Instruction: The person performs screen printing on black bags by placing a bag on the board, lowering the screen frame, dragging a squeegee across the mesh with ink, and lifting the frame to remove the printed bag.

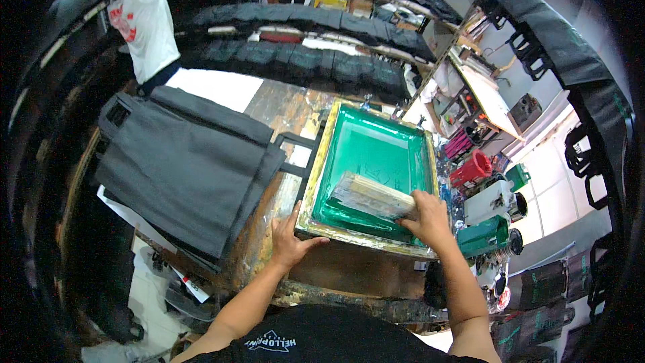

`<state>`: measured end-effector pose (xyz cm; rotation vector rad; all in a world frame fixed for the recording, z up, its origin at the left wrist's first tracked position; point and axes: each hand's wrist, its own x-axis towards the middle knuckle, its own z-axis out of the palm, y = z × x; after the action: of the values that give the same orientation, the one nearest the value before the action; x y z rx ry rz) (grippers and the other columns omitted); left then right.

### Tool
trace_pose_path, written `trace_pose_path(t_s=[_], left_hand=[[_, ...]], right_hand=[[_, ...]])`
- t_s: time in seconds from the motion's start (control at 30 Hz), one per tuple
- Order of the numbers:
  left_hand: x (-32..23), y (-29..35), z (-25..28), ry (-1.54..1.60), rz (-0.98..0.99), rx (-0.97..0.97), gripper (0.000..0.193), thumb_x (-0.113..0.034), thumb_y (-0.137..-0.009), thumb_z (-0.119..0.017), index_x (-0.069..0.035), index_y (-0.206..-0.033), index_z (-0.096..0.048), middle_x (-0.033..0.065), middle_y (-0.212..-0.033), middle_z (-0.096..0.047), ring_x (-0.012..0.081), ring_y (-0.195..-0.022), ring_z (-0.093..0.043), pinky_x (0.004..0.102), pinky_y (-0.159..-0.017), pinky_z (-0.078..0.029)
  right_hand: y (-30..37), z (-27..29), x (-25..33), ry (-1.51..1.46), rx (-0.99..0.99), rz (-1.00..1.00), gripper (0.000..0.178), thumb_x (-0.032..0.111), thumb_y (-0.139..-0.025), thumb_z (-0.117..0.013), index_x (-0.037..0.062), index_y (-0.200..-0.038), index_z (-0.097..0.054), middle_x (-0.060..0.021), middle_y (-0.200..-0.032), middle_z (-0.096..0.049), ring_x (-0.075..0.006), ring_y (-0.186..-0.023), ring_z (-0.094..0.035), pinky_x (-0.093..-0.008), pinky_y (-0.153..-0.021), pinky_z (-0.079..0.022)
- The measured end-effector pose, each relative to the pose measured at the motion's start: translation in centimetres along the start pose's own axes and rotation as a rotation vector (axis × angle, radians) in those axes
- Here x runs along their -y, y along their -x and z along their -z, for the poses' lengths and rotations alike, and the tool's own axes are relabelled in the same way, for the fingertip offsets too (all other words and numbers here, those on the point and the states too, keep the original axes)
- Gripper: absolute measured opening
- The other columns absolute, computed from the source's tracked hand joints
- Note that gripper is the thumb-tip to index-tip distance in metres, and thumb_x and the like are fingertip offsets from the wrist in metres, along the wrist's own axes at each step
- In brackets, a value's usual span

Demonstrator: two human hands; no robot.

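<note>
Head view: here we are, looking down on two bare hands at a yellow-edged screen frame (pixel 320 161), with green ink (pixel 376 151) glistening inside it, beyond the hands.
Right hand: it (pixel 428 220) is the busy one, clasping the right end of the wooden squeegee (pixel 373 195), fingers wrapped over the near side.
Left hand: no tool here; this one (pixel 290 242) sits at the frame's near-left corner, thumb and fingers spread apart. How hard it presses, I cannot tell.
Squeegee: it lies inside the frame, towards the near edge, running leftward and slightly away from the right hand; its lower edge is hidden.
Long axis: and this is the relation that counts! The wood runs crosswise, roughly along the near rim, its free end reaching ahead and to the right of the left hand. The right hand is plainly nearer, being on it.
Bags: a black stack (pixel 195 161) lies to the left of the left hand, a strap loop (pixel 293 139) pointing at the frame.
Containers: red (pixel 470 171) and green (pixel 482 236), both out to the right of the right hand.
</note>
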<state>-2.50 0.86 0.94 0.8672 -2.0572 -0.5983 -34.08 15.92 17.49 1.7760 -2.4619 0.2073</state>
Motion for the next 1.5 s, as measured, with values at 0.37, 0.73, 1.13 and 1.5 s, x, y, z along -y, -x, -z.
trace_pose_path(t_s=[0.37,0.73,1.13,1.5], left_hand=[[-0.4,-0.7,0.9,0.051,-0.001,0.094,0.126,-0.065,-0.067,-0.092,0.004,-0.161,-0.044,0.0122,-0.109,-0.077,0.0269,-0.094,-0.071,0.0421,-0.092,-0.042],[-0.4,-0.9,1.3,0.047,0.01,0.131,0.129,-0.067,-0.065,-0.092,0.008,-0.159,-0.046,0.0119,-0.107,-0.078,0.0259,-0.087,-0.069,0.0424,-0.088,-0.041],[-1.3,-0.5,1.4,-0.109,0.168,0.192,0.12,-0.058,-0.048,-0.103,-0.006,-0.149,-0.063,0.0137,-0.126,-0.067,0.0332,-0.115,-0.058,0.0479,-0.104,-0.041],[-4.6,-6.1,1.8,-0.271,-0.067,0.142,0.112,-0.072,-0.063,-0.094,-0.006,-0.149,-0.065,0.0178,-0.135,-0.054,0.0362,-0.126,-0.047,0.0556,-0.111,-0.033]], right_hand=[[0.6,-1.0,2.0,0.079,0.178,0.021,0.067,0.023,-0.066,-0.097,0.0111,-0.122,-0.061,-0.0102,-0.114,-0.064,-0.0341,-0.115,-0.059,-0.0548,-0.101,-0.04],[-15.2,-7.0,-6.7,0.166,0.055,0.028,0.068,0.03,-0.074,-0.093,0.0141,-0.131,-0.06,-0.0082,-0.128,-0.067,-0.032,-0.123,-0.062,-0.0621,-0.109,-0.039],[-29.0,-9.0,-12.8,0.058,0.141,0.037,0.089,0.042,-0.076,-0.095,0.0178,-0.151,-0.053,-0.0087,-0.143,-0.068,-0.0336,-0.135,-0.061,-0.0742,-0.109,-0.036],[-26.0,-9.8,-11.0,0.145,-0.342,0.061,0.069,0.034,-0.076,-0.094,0.0153,-0.134,-0.062,-0.006,-0.122,-0.071,-0.03,-0.118,-0.065,-0.0604,-0.097,-0.042]])
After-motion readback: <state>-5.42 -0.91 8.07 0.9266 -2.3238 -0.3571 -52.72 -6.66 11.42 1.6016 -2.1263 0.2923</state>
